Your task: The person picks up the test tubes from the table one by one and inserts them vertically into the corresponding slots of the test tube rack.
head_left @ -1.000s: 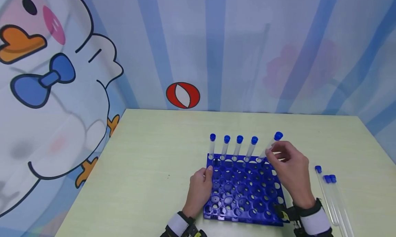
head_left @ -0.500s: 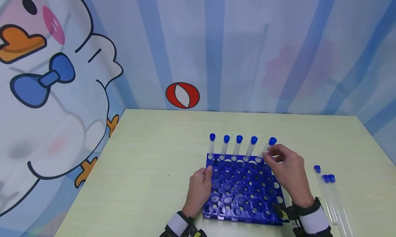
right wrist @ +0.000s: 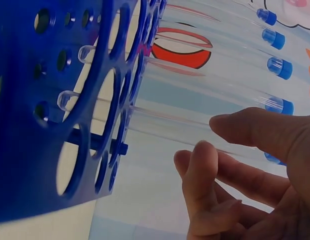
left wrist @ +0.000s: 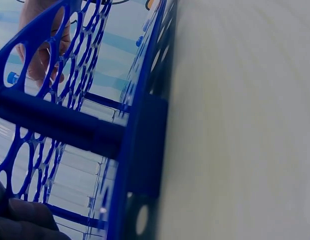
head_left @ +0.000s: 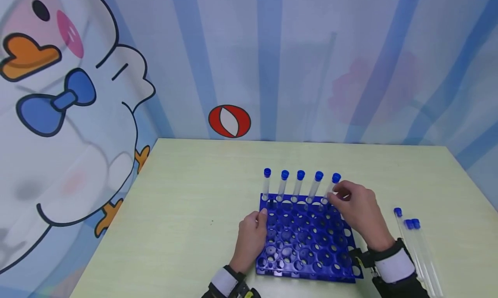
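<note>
- Desk: pale top, carries everything.
- Blue rack: on the desk, between both hands.
- Left hand: grip clamped on rack's left edge.
- Right hand: grip pinching rightmost tube, which sits in rack's far row.
- Four other tubes: same row, left of it.
- Three loose tubes: lying right of rack.
- Caps: all blue.

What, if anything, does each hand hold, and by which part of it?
The right hand pinches a tube by its clear body, below the blue cap. The left hand grips the rack by its left edge.
</note>
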`<action>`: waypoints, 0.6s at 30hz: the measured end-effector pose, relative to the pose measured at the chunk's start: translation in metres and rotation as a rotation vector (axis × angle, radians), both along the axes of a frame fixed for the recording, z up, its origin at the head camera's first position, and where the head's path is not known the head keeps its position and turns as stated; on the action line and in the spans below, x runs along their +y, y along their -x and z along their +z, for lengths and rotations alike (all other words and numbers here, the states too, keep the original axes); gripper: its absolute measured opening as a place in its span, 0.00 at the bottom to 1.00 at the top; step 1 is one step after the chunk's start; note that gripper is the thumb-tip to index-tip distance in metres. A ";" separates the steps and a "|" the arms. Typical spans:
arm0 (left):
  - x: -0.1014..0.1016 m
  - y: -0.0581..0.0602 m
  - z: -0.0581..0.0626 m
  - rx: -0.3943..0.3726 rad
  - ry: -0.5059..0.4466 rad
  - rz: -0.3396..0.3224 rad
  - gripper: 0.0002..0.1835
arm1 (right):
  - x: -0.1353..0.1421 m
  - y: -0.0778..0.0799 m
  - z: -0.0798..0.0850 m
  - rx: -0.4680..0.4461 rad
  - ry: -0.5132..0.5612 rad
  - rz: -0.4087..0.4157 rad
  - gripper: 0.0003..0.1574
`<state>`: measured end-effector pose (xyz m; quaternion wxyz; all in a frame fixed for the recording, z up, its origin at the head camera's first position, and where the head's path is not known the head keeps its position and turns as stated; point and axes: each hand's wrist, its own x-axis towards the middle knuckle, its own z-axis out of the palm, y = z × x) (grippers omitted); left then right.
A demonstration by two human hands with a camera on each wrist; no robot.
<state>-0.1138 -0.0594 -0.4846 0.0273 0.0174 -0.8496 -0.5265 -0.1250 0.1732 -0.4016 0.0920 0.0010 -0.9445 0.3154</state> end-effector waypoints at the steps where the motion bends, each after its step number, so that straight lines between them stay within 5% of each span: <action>1: 0.000 0.000 0.000 0.005 0.003 -0.001 0.22 | 0.000 0.000 -0.001 0.001 0.000 0.000 0.13; 7: 0.003 -0.001 -0.001 0.018 0.014 -0.007 0.22 | 0.003 -0.002 -0.004 -0.013 -0.005 -0.004 0.15; 18: 0.005 -0.002 -0.002 0.004 0.014 -0.011 0.23 | 0.028 -0.020 0.009 -0.247 -0.030 -0.021 0.43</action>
